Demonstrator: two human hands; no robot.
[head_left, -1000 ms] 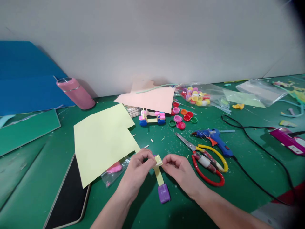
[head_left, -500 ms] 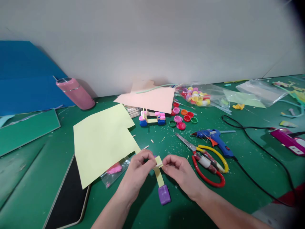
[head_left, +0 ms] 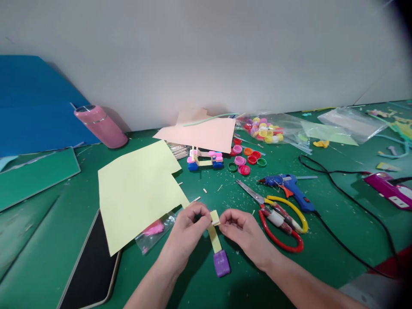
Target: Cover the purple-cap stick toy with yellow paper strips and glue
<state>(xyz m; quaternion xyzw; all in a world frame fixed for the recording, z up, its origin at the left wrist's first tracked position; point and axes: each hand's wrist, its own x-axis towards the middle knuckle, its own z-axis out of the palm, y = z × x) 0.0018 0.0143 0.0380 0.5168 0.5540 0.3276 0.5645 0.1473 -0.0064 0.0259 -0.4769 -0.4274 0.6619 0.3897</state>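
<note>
Thumb and fingers of my left hand (head_left: 189, 227) are pinched on the left side of a small yellow piece (head_left: 215, 217) with a white bit across it. My right hand (head_left: 243, 231) is closed too, its fingertips at the right edge of the same piece. Below the hands a pale yellow strip (head_left: 214, 240) runs down to a purple block (head_left: 222, 263) on the green table. A small model with pink and blue parts (head_left: 205, 160) stands beyond the hands.
Open scissors (head_left: 280, 216) and a blue glue gun (head_left: 291, 189) lie at right. Coloured rings (head_left: 240, 161) and a bag of caps (head_left: 265, 131) lie farther back. Left are yellow paper (head_left: 138, 193), a phone (head_left: 93, 266) and a pink bottle (head_left: 102, 126).
</note>
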